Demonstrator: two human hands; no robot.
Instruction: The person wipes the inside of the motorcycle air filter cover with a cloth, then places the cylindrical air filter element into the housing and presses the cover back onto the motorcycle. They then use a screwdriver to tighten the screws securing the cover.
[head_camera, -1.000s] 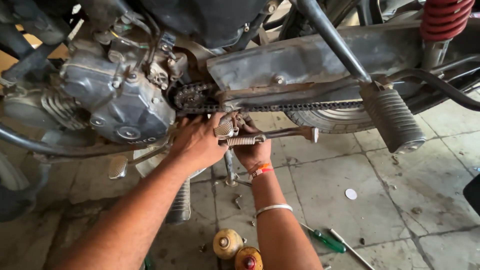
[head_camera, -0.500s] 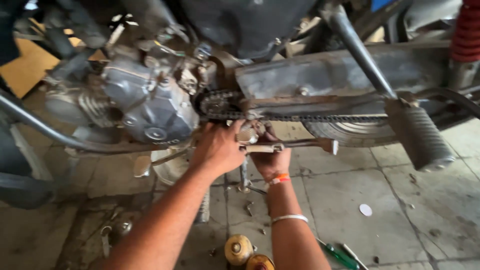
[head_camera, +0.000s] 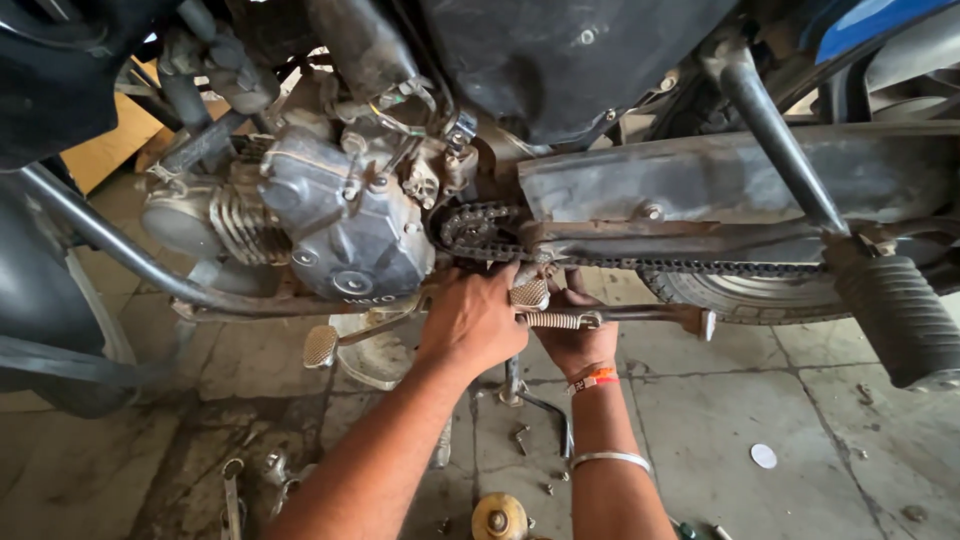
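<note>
exhaust pipe (head_camera: 120, 250): a dark steel tube is seen far left of the left hand, sloping down under the engine.
engine (head_camera: 330, 225): a grey finned block with a smooth side cover is set up and left of the left hand.
brake pedal (head_camera: 322, 345): a small ribbed pad on a bent arm is seen just left of the left hand, apart from it.
left hand (head_camera: 472, 322): it is curled, knuckles up, against the frame below the engine; what the fingers pinch is hidden.
sprocket and chain (head_camera: 480, 232): bare, oily, directly above both hands.
side stand (head_camera: 615, 318): a stiff steel bar with a coiled spring, lying level between the hands and running off to the right; it is judged heavy, rigid, greasy and under spring tension, best taken at the plain bar right of the coil, clear of the pivot.
right hand (head_camera: 575, 335): it is cupped under the spring end of the stand, touching it; the fingertips are hidden, so it cannot be told whether they are closed on it.
chain guard (head_camera: 720, 195): a dull metal cover is seen up and right of the right hand.
footpeg (head_camera: 895, 315): a ribbed black rubber peg, far right of the hands.
floor (head_camera: 720, 420): worn grey tiles, stained darker with oil below the left forearm, are strewn with bolts and small parts near the wrists.
room: tight space under a motorcycle, lit by daylight.
</note>
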